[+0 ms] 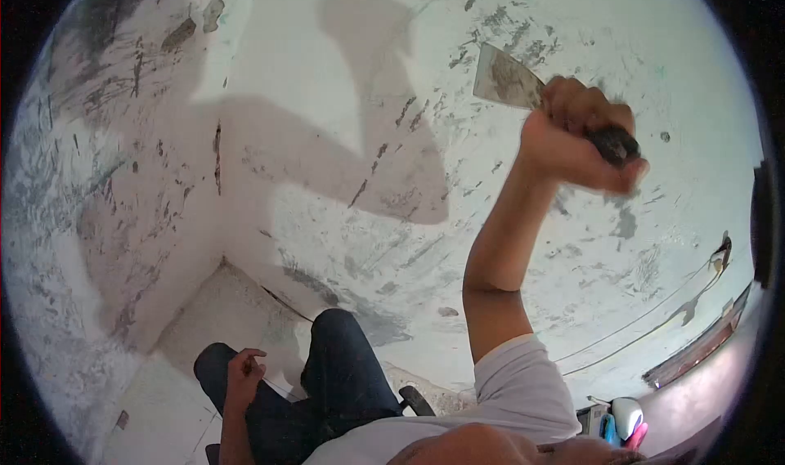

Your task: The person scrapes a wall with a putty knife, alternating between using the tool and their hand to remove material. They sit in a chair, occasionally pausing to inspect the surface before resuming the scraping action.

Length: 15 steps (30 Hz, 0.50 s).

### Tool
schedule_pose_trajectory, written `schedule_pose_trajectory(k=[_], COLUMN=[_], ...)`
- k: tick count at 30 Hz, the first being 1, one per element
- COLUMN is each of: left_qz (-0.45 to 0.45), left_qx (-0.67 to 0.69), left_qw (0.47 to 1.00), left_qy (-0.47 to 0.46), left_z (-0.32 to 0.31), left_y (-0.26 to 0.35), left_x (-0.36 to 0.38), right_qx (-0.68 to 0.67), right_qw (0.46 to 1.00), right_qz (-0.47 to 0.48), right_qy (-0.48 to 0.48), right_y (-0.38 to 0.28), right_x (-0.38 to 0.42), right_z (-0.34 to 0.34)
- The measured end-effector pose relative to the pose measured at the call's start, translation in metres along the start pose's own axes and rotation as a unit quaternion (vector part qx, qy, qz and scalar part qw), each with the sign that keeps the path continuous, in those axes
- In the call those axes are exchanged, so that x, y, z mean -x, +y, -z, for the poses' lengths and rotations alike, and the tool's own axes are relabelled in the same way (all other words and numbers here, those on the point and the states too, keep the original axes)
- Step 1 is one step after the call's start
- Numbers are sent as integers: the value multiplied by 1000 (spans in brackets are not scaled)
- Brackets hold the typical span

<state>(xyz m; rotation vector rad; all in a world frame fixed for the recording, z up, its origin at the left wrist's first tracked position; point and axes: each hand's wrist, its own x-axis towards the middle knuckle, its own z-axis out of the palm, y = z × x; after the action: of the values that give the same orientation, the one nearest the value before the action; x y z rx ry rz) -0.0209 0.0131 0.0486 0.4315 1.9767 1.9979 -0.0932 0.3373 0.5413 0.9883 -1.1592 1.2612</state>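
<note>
My right hand (585, 134) is raised in front of the wall, fingers wrapped around the dark handle of a putty knife (507, 78). Its broad, stained metal blade points to the upper left, overlapping a patch of grey scrape marks on the wall (458, 261). Low on the left, my left hand (245, 373) rests by my knee in dark trousers, holding nothing, its fingers loosely apart.
Patchy, scraped walls meet in a corner (222, 259) above a pale floor (155, 408). A broken hole (721, 254) and a long recess (695, 350) mark the wall at right. White, blue and pink items (626, 420) stand at lower right. My arm's shadow falls on the wall.
</note>
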Motion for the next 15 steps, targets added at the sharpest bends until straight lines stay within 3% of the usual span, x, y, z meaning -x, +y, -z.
schedule_pose_trajectory(k=[1,2,4,6,7,10,11,12,15], left_qz=[5,-3,-12,-37,-38,3,6,3,-1], left_qx=[0,23,46,49,55,66,56,46,45], left_qw=[1000,1000,999,998,998,997,998,999,999], left_qy=[-4,-4,-3,-10,-4,-30,-19,-3,3], left_z=[0,-1,1,2,1,2,1,1,1], left_y=[-6,-11,-13,-9,-6,2,-1,-4,-11], left_x=[5,5,5,2,-2,4,8,4,4], right_qx=[-21,132,102,25,20,193,145,64,22], right_qw=[999,987,992,999,999,981,986,996,993], right_qz=[-18,-52,-73,32,30,-21,-13,-54,-68], right_qy=[44,70,-28,22,16,-18,-76,14,98], right_y=[3,45,30,-3,8,47,49,31,29], right_x=[0,4,3,-1,-3,1,0,4,-8], right_z=[7,2,-7,-15,-18,-4,3,-13,-8])
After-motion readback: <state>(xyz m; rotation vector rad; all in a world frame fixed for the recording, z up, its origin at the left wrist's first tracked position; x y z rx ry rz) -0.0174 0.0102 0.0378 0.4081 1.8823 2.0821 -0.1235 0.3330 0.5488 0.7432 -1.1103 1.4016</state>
